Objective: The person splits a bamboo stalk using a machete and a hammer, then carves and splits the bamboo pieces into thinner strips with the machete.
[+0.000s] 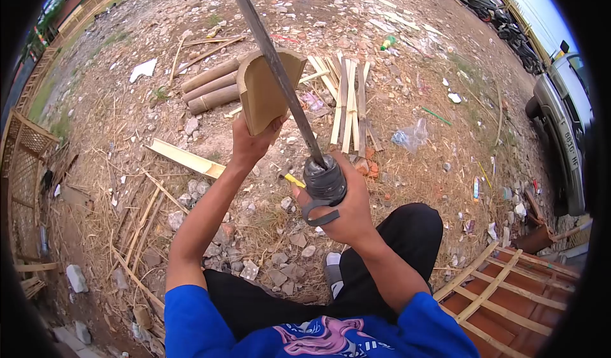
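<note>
My left hand [254, 143] grips the lower end of a curved, split bamboo piece [266, 94], its hollow side facing right. My right hand [347, 208] is closed round a black-wrapped handle [324, 181], from which a loose strap end hangs. A long dark metal blade or bar [273, 59] rises from this handle, leans up to the left and crosses in front of the bamboo piece. Whether the two touch I cannot tell. Just left of the handle, a tool with a yellow grip [293, 180] lies on the ground.
Bamboo poles [213, 97] lie behind the held piece, with split strips [350, 106] to their right. A bamboo half [184, 159] rests at the left. Lattice frames [509, 294] stand lower right; a vehicle [560, 129] and motorcycles [503, 24] are at the right. Rubble covers the ground.
</note>
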Demonstrator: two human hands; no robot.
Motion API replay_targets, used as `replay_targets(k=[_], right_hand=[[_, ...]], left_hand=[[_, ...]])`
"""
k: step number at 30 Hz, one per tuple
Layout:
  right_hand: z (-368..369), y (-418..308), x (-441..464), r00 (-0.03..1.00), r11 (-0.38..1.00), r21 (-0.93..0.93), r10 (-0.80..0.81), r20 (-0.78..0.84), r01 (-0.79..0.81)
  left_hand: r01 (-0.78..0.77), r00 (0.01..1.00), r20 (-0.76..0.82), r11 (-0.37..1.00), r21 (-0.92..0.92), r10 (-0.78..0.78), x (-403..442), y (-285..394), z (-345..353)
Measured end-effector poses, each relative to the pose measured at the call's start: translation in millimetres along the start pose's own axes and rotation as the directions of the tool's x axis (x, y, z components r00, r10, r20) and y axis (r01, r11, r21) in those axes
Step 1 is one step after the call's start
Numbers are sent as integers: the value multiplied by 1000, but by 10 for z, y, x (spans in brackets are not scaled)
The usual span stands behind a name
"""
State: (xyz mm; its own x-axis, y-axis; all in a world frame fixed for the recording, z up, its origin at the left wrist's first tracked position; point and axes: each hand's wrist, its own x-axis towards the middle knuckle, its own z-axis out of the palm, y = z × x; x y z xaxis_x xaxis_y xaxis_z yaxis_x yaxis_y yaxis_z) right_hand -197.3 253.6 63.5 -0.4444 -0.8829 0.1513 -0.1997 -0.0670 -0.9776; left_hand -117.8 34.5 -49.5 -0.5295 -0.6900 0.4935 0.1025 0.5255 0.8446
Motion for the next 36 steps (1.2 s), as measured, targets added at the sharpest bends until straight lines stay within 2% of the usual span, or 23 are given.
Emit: replay_targets(k=[1, 3, 4, 6, 7, 10, 11, 14, 15, 18, 21, 24, 26, 28, 31, 34, 36], right_hand=[[26, 159, 26, 1000, 1000, -13, -14, 5, 14], [117, 738, 29, 1000, 999, -48, 26, -6, -26], [116, 770, 53, 998, 997, -65, 51, -28, -53], [47, 763, 77, 992, 990, -101, 94, -82, -102], [7, 672, 47, 990, 991, -43, 126, -61, -128], [56, 797, -17, 998, 998, -49, 44, -50, -46], [91, 879, -15, 999, 998, -50, 33, -32, -34], [148, 768, -65, 998, 996, -66, 64, 16, -63], [138, 754, -76, 998, 995, -93, 46, 31, -43], [147, 893, -92, 997, 997, -43, 70, 17, -69], [78, 758, -90, 995, 989, -131, 80, 54, -73], [70, 777, -92, 994, 992, -91, 92, 59, -86], [65, 746, -87, 995, 993, -79, 88, 50, -84], [24, 790, -72, 995, 994, -75, 88, 39, -85], [22, 792, -21, 997, 994, -79, 73, 26, -71], [19, 743, -6, 993, 994, -32, 108, 47, -106], [38, 756, 0, 995, 995, -24, 95, 22, -94]], left_hand=[[-15, 999, 29, 999, 39, 14, -3, 11, -36], [98, 991, 67, 973, 208, -114, -383, -495, -20], [125, 986, 70, 947, 297, -152, -487, -737, -44], [79, 973, 177, 932, 353, -149, -708, -913, -133], [59, 958, 239, 924, 378, -158, -727, -897, -153], [116, 966, 185, 947, 299, -177, -585, -790, -106], [68, 986, 130, 959, 276, -107, -532, -710, -79], [222, 959, 168, 973, 54, -228, -440, -746, -37], [220, 972, 94, 975, -22, -217, -411, -719, 9], [140, 989, 56, 988, -60, -137, -395, -586, 35], [77, 994, 71, 997, 16, -78, -348, -472, 8], [39, 997, 60, 999, 10, -40, -317, -398, 27], [54, 992, 117, 998, 11, -55, -309, -394, -11], [38, 989, 142, 999, 4, -39, -259, -371, -4], [-45, 995, 87, 996, -76, 52, -175, -425, 53], [-42, 999, 33, 999, -4, 42, -160, -419, 113], [-1, 1000, 13, 999, -47, 2, -157, -415, 142]])
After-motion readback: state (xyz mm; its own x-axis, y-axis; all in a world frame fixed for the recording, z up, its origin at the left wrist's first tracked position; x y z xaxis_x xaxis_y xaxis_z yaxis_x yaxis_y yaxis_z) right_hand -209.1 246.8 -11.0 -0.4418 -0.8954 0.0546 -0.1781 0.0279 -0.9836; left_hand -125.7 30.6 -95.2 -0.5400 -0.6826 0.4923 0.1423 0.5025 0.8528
